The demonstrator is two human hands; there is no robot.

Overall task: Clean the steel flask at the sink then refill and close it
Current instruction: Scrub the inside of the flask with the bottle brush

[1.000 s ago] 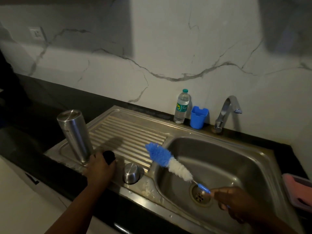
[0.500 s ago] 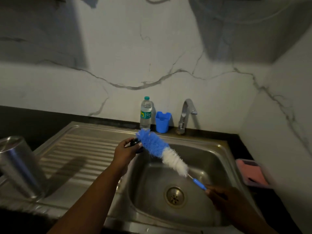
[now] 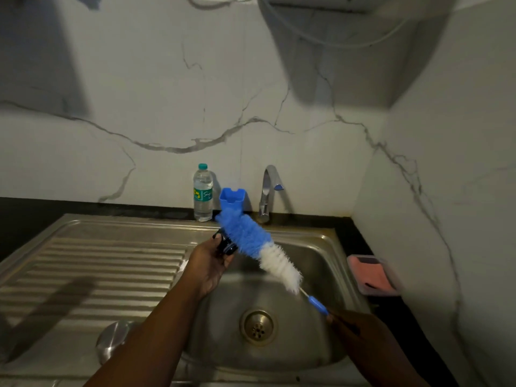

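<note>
- I am holding a small black stopper (image 3: 225,245) in my left hand (image 3: 208,263), fingers curled round it, over the left edge of the sink basin (image 3: 315,263).
- My right hand (image 3: 360,335) is gripping the blue handle of the bottle brush (image 3: 259,247); its blue bristle tip is touching the stopper.
- A round steel cap (image 3: 111,340) is sitting on the ribbed drainboard (image 3: 92,263).
- The flask body is lying outside my view.
- A water bottle (image 3: 203,192), blue holder (image 3: 233,201) and tap (image 3: 268,191) are standing behind the basin.

Over the sink (image 3: 329,247), the left hand (image 3: 208,263) grips a black stopper (image 3: 225,245) against the brush (image 3: 259,247), whose handle the right hand (image 3: 360,336) holds.
</note>
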